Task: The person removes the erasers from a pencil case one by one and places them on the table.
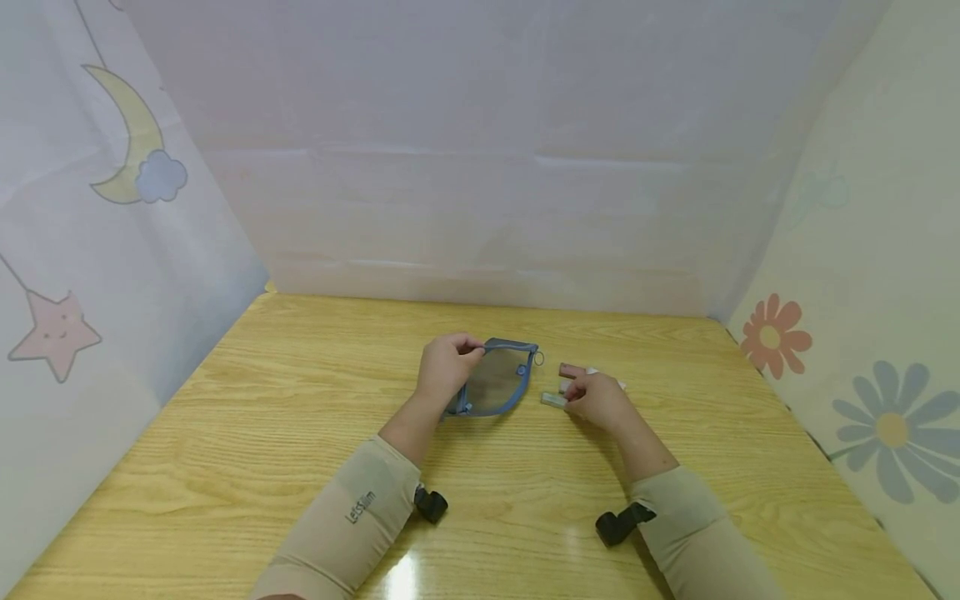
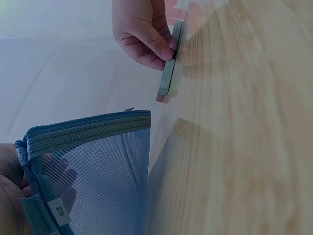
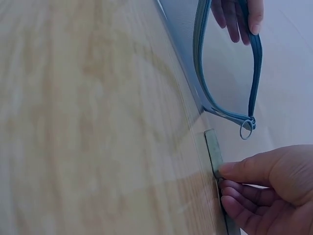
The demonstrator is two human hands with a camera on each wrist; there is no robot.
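A blue mesh zipper pouch (image 1: pixel 517 400) stands on the table with its zipped mouth gaping. My left hand (image 1: pixel 447 367) pinches its upper edge, and a small ring hangs from the zipper end in the right wrist view. A tag marked 25 shows on the pouch's side (image 2: pixel 93 181) in the left wrist view. To the right of the pouch, my right hand (image 1: pixel 602 402) pinches a flat, narrow pale-green bar (image 3: pixel 213 149) between thumb and fingers, low at the tabletop. A reddish-brown bar (image 1: pixel 572 370) lies just beyond that hand, partly covered by it.
Whitish pieces (image 1: pixel 622 385) show beside the right hand, mostly hidden by it. The wooden table (image 1: pixel 300 375) meets a plain backdrop (image 1: pixel 480 225) behind and patterned sheets at both sides. Each forearm wears a black strap-on camera (image 1: pixel 431 505).
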